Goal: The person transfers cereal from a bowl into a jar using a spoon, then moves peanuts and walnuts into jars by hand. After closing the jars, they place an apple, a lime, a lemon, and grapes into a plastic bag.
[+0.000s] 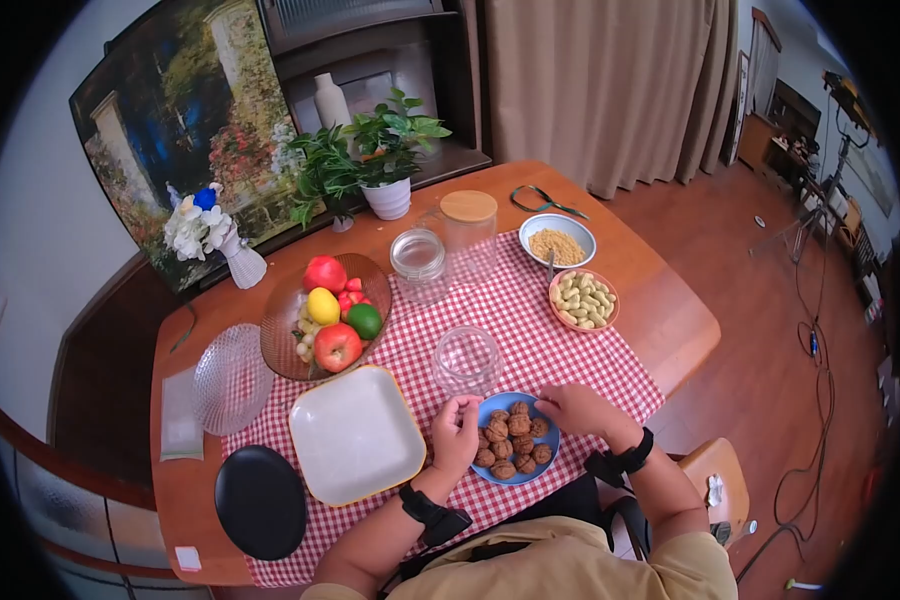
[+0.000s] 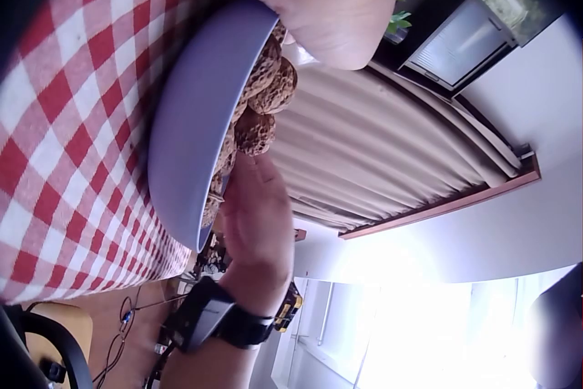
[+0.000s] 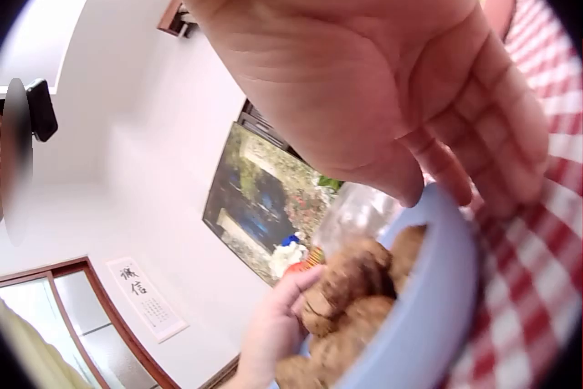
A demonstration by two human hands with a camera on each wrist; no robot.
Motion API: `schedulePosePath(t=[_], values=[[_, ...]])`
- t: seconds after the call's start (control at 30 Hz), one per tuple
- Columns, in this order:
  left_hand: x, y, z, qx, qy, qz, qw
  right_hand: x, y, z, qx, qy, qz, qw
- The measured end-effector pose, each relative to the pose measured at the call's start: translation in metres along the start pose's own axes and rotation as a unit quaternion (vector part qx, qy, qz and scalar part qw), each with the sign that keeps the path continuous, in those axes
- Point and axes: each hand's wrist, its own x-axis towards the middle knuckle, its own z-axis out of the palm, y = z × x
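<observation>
A blue bowl heaped with walnuts stands on the checked cloth right in front of me. My left hand grips its rim at the upper left, thumb and fingertips close together. At the upper right, my right hand pinches the rim; the right wrist view shows the thumb at the edge and the other fingers bent down the outer wall. Just beyond the bowl is a clear glass bowl. A white square dish with a yellow edge lies left of my left hand.
An amber fruit bowl, a lidded glass jar and a wood-topped canister stand farther back. Peanuts fill an orange-rimmed bowl at right, beside a bowl of yellowish crumbs. A black plate and clear glass plate lie left.
</observation>
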Motion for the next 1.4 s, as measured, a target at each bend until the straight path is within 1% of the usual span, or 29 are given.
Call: schedulePosePath(t=[0.07, 0.13, 0.2, 0.23, 0.27, 0.33, 0.37, 0.43, 0.47, 0.53, 0.57, 0.63, 0.7, 0.77, 0.8, 0.83, 0.87, 0.93, 1.03, 1.07, 1.13, 1.17, 1.2, 1.23, 1.27, 1.3, 1.33, 1.37, 1.4], values=[[0.000, 0.000, 0.000, 0.001, -0.007, -0.003, 1.000, -0.013, 0.006, 0.017, 0.025, 0.024, 0.006, 0.999], [-0.001, -0.002, 0.001, -0.019, -0.009, 0.006, 1.000, -0.021, 0.009, 0.018, 0.050, 0.046, 0.010, 0.998], [-0.001, -0.004, 0.001, -0.038, -0.015, 0.015, 0.999, -0.037, 0.006, 0.005, 0.185, 0.056, 0.088, 0.977], [-0.001, -0.006, 0.001, -0.040, -0.003, 0.028, 0.999, -0.042, 0.011, 0.000, 0.188, 0.083, 0.109, 0.973], [-0.001, -0.007, 0.003, -0.043, 0.008, 0.040, 0.998, -0.046, 0.027, 0.002, 0.189, 0.084, 0.111, 0.972], [0.001, -0.011, 0.002, -0.031, 0.008, 0.044, 0.999, -0.055, 0.067, 0.009, 0.091, 0.216, 0.118, 0.965], [0.001, -0.012, 0.002, -0.020, 0.011, 0.050, 0.999, -0.061, 0.079, 0.005, 0.090, 0.215, 0.120, 0.965], [0.000, -0.010, 0.004, -0.024, 0.015, 0.050, 0.998, -0.069, 0.092, -0.005, 0.070, 0.313, 0.183, 0.929], [0.000, -0.008, 0.004, -0.026, 0.020, 0.053, 0.998, -0.072, 0.093, -0.011, 0.069, 0.313, 0.183, 0.929], [0.000, -0.014, 0.003, -0.035, 0.016, 0.061, 0.997, -0.079, 0.092, -0.025, 0.186, 0.355, 0.251, 0.881], [0.000, -0.012, 0.003, -0.020, 0.022, 0.065, 0.997, -0.080, 0.097, -0.028, 0.186, 0.356, 0.251, 0.881], [0.001, -0.011, 0.003, -0.004, 0.029, 0.071, 0.997, -0.084, 0.115, -0.034, 0.234, 0.333, 0.325, 0.853], [0.000, -0.015, 0.002, 0.007, 0.029, 0.059, 0.998, -0.083, 0.147, -0.031, 0.208, 0.312, 0.332, 0.866], [0.001, -0.017, 0.001, 0.008, 0.030, 0.059, 0.998, -0.079, 0.141, -0.039, 0.182, 0.293, 0.337, 0.876], [0.001, -0.018, 0.002, 0.010, 0.031, 0.059, 0.998, -0.074, 0.137, -0.046, 0.068, 0.368, 0.309, 0.874], [0.001, -0.017, 0.002, 0.009, 0.029, 0.062, 0.998, -0.066, 0.126, -0.055, -0.047, 0.437, 0.275, 0.855], [0.000, -0.016, 0.001, 0.034, 0.032, 0.081, 0.996, -0.055, 0.119, -0.064, -0.048, 0.441, 0.275, 0.853], [0.000, -0.015, 0.001, 0.058, 0.035, 0.106, 0.992, -0.031, 0.104, -0.085, -0.037, 0.452, 0.221, 0.864], [-0.001, -0.014, 0.001, 0.033, 0.024, 0.083, 0.996, 0.024, 0.099, -0.102, 0.012, 0.355, 0.201, 0.913], [-0.001, -0.014, 0.000, 0.034, 0.026, 0.091, 0.995, 0.046, 0.103, -0.107, 0.027, 0.327, 0.187, 0.926], [0.000, -0.015, 0.001, 0.035, 0.017, 0.074, 0.996, 0.097, 0.130, -0.112, 0.101, 0.304, 0.212, 0.923], [0.000, -0.016, 0.001, 0.035, 0.022, 0.080, 0.996, 0.123, 0.153, -0.112, 0.100, 0.306, 0.206, 0.924], [0.000, -0.017, 0.001, 0.042, 0.020, 0.084, 0.995, 0.147, 0.179, -0.112, 0.109, 0.303, 0.249, 0.913], [0.000, -0.018, 0.001, 0.049, 0.018, 0.087, 0.995, 0.158, 0.177, -0.118, 0.117, 0.298, 0.292, 0.901], [0.000, -0.018, 0.001, 0.050, 0.024, 0.090, 0.994, 0.163, 0.175, -0.119, 0.117, 0.297, 0.286, 0.903], [0.000, -0.018, 0.001, 0.054, 0.013, 0.087, 0.995, 0.165, 0.174, -0.118, 0.244, 0.315, 0.305, 0.865], [0.000, -0.018, 0.001, 0.057, 0.003, 0.085, 0.995, 0.169, 0.169, -0.119, 0.366, 0.326, 0.320, 0.811], [0.001, -0.020, 0.001, 0.067, 0.005, 0.101, 0.993, 0.176, 0.174, -0.120, 0.398, 0.317, 0.313, 0.802], [0.002, -0.020, 0.001, 0.066, 0.012, 0.103, 0.992, 0.181, 0.174, -0.120, 0.396, 0.314, 0.308, 0.806]])
